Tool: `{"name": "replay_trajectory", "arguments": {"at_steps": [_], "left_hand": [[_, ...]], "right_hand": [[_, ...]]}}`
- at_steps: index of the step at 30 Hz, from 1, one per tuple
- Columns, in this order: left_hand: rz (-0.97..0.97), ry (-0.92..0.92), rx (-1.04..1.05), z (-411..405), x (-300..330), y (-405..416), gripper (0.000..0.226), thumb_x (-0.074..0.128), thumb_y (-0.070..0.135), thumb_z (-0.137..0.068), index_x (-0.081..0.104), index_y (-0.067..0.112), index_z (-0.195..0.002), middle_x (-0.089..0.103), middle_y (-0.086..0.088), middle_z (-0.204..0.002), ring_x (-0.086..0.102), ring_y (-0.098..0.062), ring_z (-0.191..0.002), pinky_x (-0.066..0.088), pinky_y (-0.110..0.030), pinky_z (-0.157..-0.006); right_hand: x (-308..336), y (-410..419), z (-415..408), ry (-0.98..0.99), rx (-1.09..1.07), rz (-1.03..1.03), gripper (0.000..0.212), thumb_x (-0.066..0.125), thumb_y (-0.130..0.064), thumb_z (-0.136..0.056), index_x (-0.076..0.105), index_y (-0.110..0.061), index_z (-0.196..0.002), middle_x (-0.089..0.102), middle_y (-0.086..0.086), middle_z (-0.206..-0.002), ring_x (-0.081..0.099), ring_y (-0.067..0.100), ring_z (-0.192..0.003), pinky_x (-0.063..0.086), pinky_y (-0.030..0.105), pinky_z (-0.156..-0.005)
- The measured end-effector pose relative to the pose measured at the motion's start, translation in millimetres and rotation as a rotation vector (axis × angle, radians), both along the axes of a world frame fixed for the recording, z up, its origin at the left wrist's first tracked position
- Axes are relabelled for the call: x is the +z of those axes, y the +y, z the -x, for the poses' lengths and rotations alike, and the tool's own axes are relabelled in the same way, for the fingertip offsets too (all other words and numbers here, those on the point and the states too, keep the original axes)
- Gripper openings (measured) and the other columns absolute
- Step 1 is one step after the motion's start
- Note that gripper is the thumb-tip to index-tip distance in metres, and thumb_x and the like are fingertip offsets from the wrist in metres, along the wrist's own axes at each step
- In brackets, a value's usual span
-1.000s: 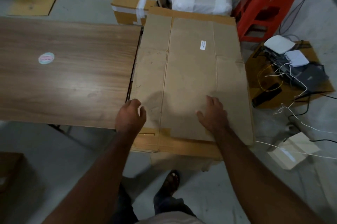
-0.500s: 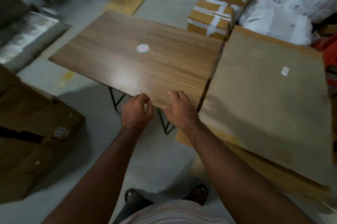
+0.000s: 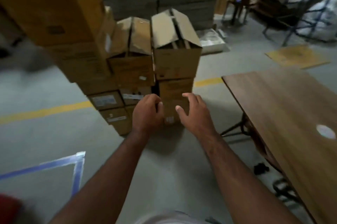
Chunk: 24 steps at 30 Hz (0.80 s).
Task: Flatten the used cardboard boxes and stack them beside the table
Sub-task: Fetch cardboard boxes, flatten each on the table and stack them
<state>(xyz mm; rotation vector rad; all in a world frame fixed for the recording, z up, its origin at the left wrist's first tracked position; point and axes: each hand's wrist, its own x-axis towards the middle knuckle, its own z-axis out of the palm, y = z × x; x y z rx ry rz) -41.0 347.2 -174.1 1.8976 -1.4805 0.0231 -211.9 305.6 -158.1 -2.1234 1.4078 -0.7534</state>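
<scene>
Boxes, still assembled, stand stacked several high on the floor in adjoining columns, left of the worktop and apart from it. Top flaps of the tallest right-hand box hang loose and uneven. Another large box leans in at upper left, blurred. Left hand has its fingers curled, holding nothing; whether it touches the stack cannot be told. Right hand has its grip spread, empty, in front of the lower box. Risk, as judged: drawing a lower box out would likely topple the column above, since nothing braces it; loose flaps give poor purchase. A dark object and cables lie on the floor under the worktop edge, a tripping hazard.
</scene>
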Motion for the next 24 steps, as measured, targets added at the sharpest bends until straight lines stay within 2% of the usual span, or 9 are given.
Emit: {"name": "replay_trajectory", "arguments": {"at_steps": [3,8,12,14,16,20,22,24], "left_hand": [[0.032,0.013,0.127,-51,5,-4,0.006,0.064,0.016,-0.093,0.067,0.012,-0.097,0.066,-0.003,-0.091,0.060,-0.018,-0.081,0.047,-0.031,-0.067],[0.062,0.004,0.247,-114,3,-38,0.014,0.069,0.016,-0.092,0.067,0.013,-0.105,0.068,-0.003,-0.101,0.063,-0.017,-0.089,0.046,-0.025,-0.070],[0.165,-0.006,0.321,-166,20,-91,0.019,0.071,0.016,-0.091,0.068,0.012,-0.109,0.069,-0.004,-0.102,0.064,-0.017,-0.092,0.055,-0.030,-0.075],[0.229,-0.044,0.383,-198,43,-121,0.021,0.068,0.019,-0.091,0.069,0.010,-0.110,0.069,-0.006,-0.103,0.064,-0.019,-0.093,0.058,-0.038,-0.078],[0.292,-0.091,0.442,-229,78,-146,0.026,0.064,0.023,-0.089,0.068,0.008,-0.110,0.069,-0.009,-0.104,0.065,-0.023,-0.094,0.059,-0.044,-0.079],[0.420,-0.177,0.560,-296,155,-174,0.039,0.056,0.036,-0.092,0.064,0.011,-0.120,0.065,-0.010,-0.116,0.062,-0.025,-0.106,0.057,-0.049,-0.085],[0.464,-0.215,0.640,-329,186,-180,0.049,0.053,0.044,-0.092,0.057,0.013,-0.130,0.059,-0.011,-0.128,0.057,-0.026,-0.116,0.054,-0.050,-0.090],[0.512,-0.094,0.755,-365,215,-182,0.062,0.056,0.051,-0.091,0.045,0.017,-0.142,0.047,-0.010,-0.143,0.048,-0.028,-0.128,0.047,-0.048,-0.095]], "right_hand": [[7,-26,-62,-0.018,0.107,0.043,0.049,0.059,-0.044,-0.092,0.057,-0.018,-0.134,0.059,0.006,-0.130,0.058,0.027,-0.118,0.053,0.045,-0.096],[11,-78,-140,-0.081,0.217,0.035,0.045,0.065,-0.039,-0.097,0.055,-0.021,-0.137,0.055,0.002,-0.137,0.055,0.020,-0.121,0.051,0.039,-0.097],[22,-138,-200,-0.187,0.300,0.033,0.047,0.068,-0.039,-0.095,0.054,-0.022,-0.137,0.055,-0.001,-0.137,0.054,0.011,-0.118,0.051,0.029,-0.093],[43,-171,-236,-0.235,0.343,0.063,0.049,0.068,-0.039,-0.095,0.054,-0.021,-0.138,0.055,-0.001,-0.136,0.053,0.011,-0.119,0.051,0.031,-0.095],[75,-200,-273,-0.277,0.398,0.082,0.052,0.067,-0.040,-0.096,0.051,-0.020,-0.141,0.053,0.000,-0.138,0.052,0.013,-0.122,0.047,0.026,-0.094],[147,-239,-349,-0.428,0.503,0.032,0.063,0.065,-0.048,-0.096,0.041,-0.024,-0.150,0.045,-0.001,-0.147,0.040,0.003,-0.120,0.032,0.010,-0.078],[179,-250,-387,-0.503,0.523,-0.056,0.073,0.064,-0.056,-0.094,0.034,-0.026,-0.154,0.037,0.001,-0.155,0.035,0.004,-0.121,0.032,0.013,-0.074],[207,-258,-423,-0.590,0.530,-0.208,0.084,0.063,-0.065,-0.091,0.027,-0.028,-0.157,0.031,0.001,-0.159,0.038,0.011,-0.128,0.039,0.024,-0.081]]}}
